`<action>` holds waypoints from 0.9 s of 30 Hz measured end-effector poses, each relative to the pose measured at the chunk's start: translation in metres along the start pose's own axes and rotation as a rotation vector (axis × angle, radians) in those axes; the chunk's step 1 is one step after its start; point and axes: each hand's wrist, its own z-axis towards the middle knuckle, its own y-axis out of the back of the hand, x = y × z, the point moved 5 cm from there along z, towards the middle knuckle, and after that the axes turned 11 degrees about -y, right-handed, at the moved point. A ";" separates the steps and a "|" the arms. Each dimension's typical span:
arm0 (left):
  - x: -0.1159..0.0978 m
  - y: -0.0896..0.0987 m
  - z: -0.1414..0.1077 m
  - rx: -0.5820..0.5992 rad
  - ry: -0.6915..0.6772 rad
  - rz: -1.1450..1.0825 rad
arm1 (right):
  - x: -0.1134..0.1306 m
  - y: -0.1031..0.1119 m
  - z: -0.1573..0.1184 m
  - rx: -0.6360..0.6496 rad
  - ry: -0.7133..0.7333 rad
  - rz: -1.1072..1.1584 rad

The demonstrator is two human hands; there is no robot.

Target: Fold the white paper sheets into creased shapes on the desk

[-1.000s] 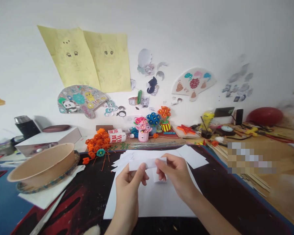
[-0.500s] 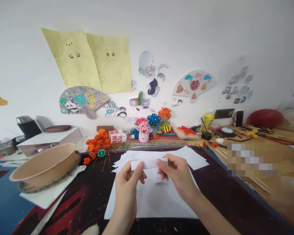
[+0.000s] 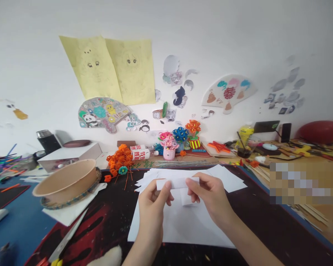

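Between my two hands a small folded piece of white paper (image 3: 178,183) is held up as a horizontal strip, with a flap hanging below its right half. My left hand (image 3: 154,201) pinches its left end, thumb in front and fingers curled behind. At the right end my right hand (image 3: 210,195) pinches it the same way. Beneath both hands lie large white paper sheets (image 3: 194,229), spread on a dark mat (image 3: 266,218).
Orange pipe-cleaner flowers (image 3: 120,159) lie behind on the left, near a round tan container (image 3: 66,181). Scissors (image 3: 68,236) rest at the front left. Small flower pots (image 3: 169,153) stand by the wall, and thin sticks (image 3: 312,212) lie at the right.
The whole view has shifted, so the scene sits farther right and more of the left side shows, with the scissors' handles in view. Both hands keep their hold on the folded paper.
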 end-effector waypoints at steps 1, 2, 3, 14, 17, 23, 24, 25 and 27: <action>0.000 0.000 0.000 0.004 -0.002 0.006 | -0.001 0.000 0.000 0.000 0.004 -0.001; 0.000 0.001 0.000 0.010 -0.006 0.014 | -0.001 0.001 -0.001 -0.002 0.008 -0.002; 0.000 0.001 0.000 0.019 -0.010 0.021 | -0.002 0.001 -0.001 -0.004 0.012 -0.005; 0.001 0.004 0.001 0.068 -0.065 0.048 | -0.002 0.003 -0.002 0.000 0.029 -0.005; 0.000 0.004 0.001 0.063 -0.065 0.050 | -0.005 0.004 -0.001 -0.005 0.025 -0.007; 0.001 0.004 0.001 0.060 -0.057 0.059 | -0.004 0.004 -0.001 -0.006 0.024 -0.005; 0.001 0.004 0.001 0.062 -0.057 0.061 | -0.003 0.003 -0.002 -0.006 0.025 -0.006; 0.001 0.004 0.001 0.062 -0.056 0.064 | -0.003 0.003 -0.002 -0.007 0.025 -0.006; 0.002 0.004 0.001 0.060 -0.051 0.066 | -0.002 0.002 -0.003 -0.007 0.025 -0.007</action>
